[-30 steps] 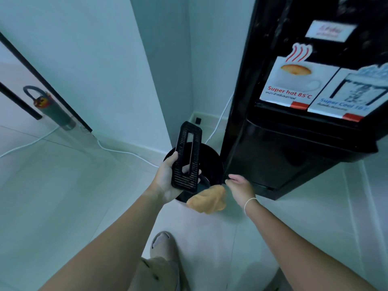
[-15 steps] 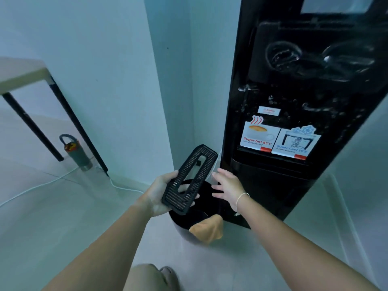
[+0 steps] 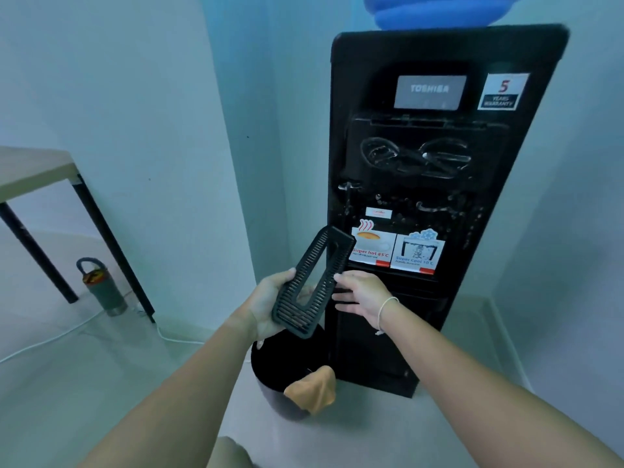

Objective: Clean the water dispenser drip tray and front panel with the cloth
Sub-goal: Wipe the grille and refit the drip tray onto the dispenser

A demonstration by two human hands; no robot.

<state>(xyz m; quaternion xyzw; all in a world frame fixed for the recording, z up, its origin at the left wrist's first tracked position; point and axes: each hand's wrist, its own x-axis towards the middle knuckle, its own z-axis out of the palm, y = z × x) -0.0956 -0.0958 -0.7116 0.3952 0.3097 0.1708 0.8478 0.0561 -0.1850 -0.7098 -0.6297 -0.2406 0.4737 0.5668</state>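
while a soft tan cloth (image 3: 312,390) drapes over the round black bin's rim (image 3: 260,363) on the floor, the left hand (image 3: 266,305) grips the slotted black plastic drip tray grille (image 3: 312,282); the right hand (image 3: 363,293), fingers spread, touches its edge before the glossy, droplet-streaked water dispenser (image 3: 439,197).

Office corner, likely: black bottled water dispenser (image 3: 435,204) right, pale walls, desk (image 3: 33,170) left, flask (image 3: 103,288) on tiled floor.

Black slatted grille (image 3: 312,282); black dispenser (image 3: 435,184); orange cloth (image 3: 312,393); blue bottle (image 3: 435,10).
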